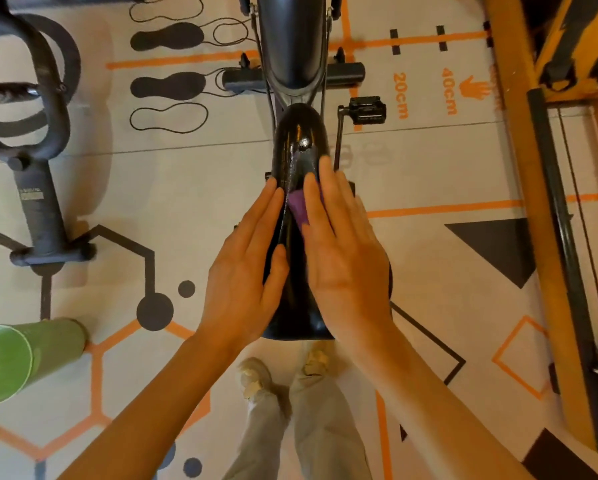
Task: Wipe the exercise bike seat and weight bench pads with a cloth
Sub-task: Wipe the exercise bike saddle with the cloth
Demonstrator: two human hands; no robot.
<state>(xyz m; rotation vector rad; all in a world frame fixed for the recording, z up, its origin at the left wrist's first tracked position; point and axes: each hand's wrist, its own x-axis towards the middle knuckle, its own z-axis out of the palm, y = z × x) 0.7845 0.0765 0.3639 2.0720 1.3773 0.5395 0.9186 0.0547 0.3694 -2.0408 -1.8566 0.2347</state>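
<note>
Directly below the camera, the black exercise bike seat (299, 216) runs lengthwise away from the person, its narrow nose toward the bike's frame (292, 39) and its broad rear edge nearest the person's feet. The right hand (342, 258) lies flat on the right half of the seat, fingers straight and close together, pressing a purple cloth (299, 209) against the pad; only a small wedge of cloth shows between the thumb side and the fingers, so how much lies under the palm is hard to judge. The left hand (247, 268) rests open against the seat's left edge, fingers extended, gripping nothing. A wet-looking sheen shows near the seat's nose. A pedal (366, 110) sticks out to the right of the frame. A green cylinder (24, 358) lies on the patterned floor mat (124, 188) at the left edge.
</note>
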